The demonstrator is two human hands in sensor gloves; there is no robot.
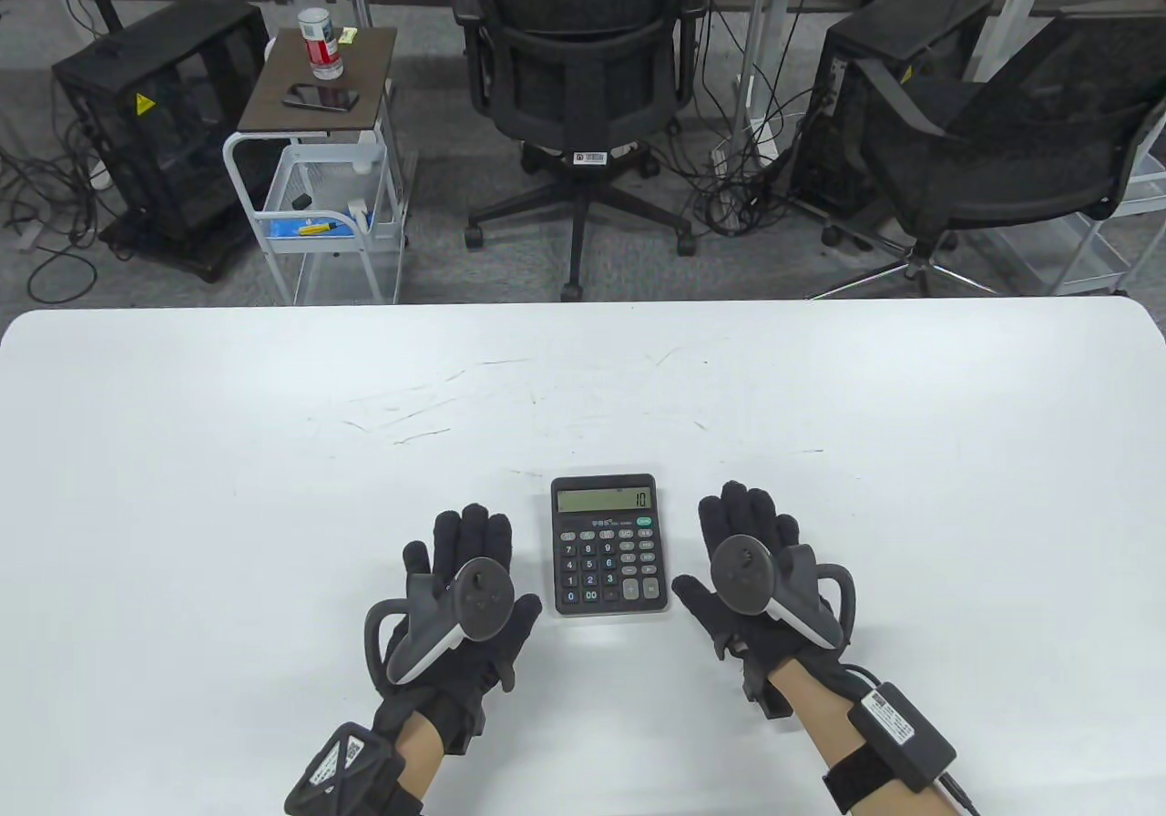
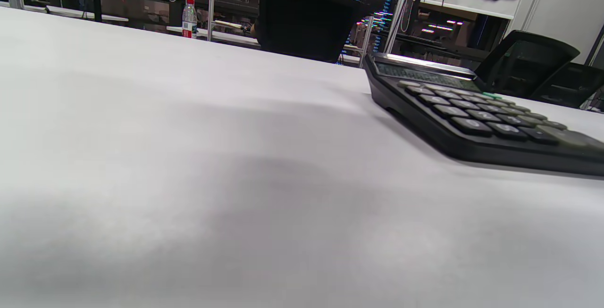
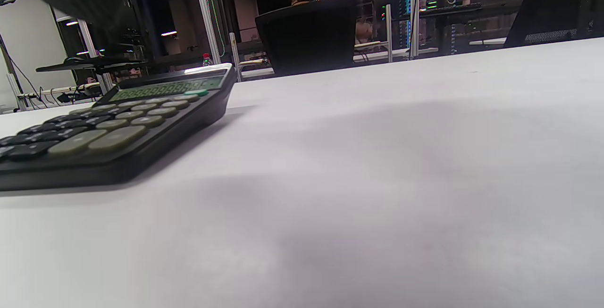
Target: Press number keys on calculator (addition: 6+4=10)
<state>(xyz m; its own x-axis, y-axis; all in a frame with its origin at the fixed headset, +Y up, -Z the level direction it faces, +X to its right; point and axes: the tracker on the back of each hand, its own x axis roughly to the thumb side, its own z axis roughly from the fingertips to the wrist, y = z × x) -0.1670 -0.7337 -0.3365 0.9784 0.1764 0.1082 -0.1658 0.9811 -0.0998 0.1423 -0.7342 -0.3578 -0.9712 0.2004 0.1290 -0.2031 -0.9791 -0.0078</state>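
Observation:
A black calculator (image 1: 608,545) lies on the white table (image 1: 273,452) near the front middle; its display reads 10. My left hand (image 1: 469,570) lies flat on the table just left of the calculator, fingers stretched, holding nothing. My right hand (image 1: 751,547) lies flat just right of it, fingers stretched, holding nothing. Neither hand touches the calculator. The calculator shows at the right of the left wrist view (image 2: 472,114) and at the left of the right wrist view (image 3: 118,119). A dark glove tip shows at a top corner of each wrist view.
Beyond the table's far edge stand two black office chairs (image 1: 583,60), a small cart (image 1: 319,124) with a bottle and phone, and a black case (image 1: 164,124) on the floor. Faint scratches mark the table's middle.

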